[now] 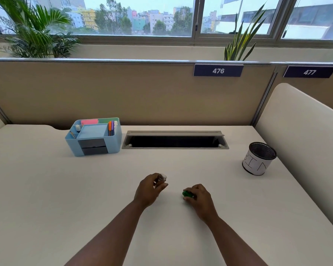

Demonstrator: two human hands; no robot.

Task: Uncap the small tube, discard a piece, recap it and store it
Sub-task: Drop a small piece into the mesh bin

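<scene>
A clear tube [160, 181] is clasped in the left grip [149, 190], a green cap [186, 193] in the right grip [199, 197]; far right, a mesh cup [259, 158] is marked "BIN".

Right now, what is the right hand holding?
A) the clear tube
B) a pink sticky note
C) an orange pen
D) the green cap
D: the right hand pinches the green cap on the desk, while the left hand holds the clear tube.

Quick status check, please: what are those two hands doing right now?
Left hand holds clear tube, uncapped. Right hand grips green cap. Bin far right, path clear.
</scene>
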